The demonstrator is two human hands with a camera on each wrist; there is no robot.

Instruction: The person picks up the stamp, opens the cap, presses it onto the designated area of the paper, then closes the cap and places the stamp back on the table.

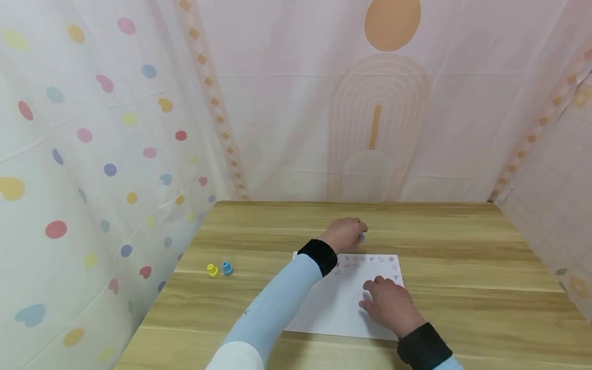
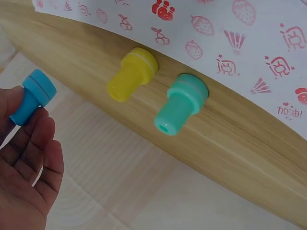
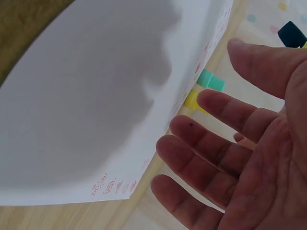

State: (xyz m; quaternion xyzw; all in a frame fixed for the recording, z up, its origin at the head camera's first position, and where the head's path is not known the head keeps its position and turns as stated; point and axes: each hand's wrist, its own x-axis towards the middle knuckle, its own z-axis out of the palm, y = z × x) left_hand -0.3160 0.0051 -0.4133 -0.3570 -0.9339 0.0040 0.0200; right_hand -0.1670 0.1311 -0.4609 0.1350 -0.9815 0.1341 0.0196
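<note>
My left hand (image 1: 344,235) is beyond the far edge of a white paper sheet (image 1: 328,316). Its thumb and fingers pinch a blue stamp (image 2: 34,93), lifted clear of the table in the left wrist view. Beside the sheet's printed edge, a yellow stamp (image 2: 134,73) and a mint-green stamp (image 2: 182,103) stand on the wood; in the head view my left hand and arm hide them. Over the right part of the sheet hovers my right hand (image 1: 392,304), fingers loosely spread, nothing in them. Small red prints (image 2: 202,25) of strawberries, cherries and other figures line the sheet's border.
Another yellow stamp (image 1: 212,271) and another blue stamp (image 1: 227,268) stand at the left of the wooden table (image 1: 462,246). Patterned cloth (image 1: 287,103) hangs behind the table and along its sides. Each wrist wears a black band (image 1: 319,256).
</note>
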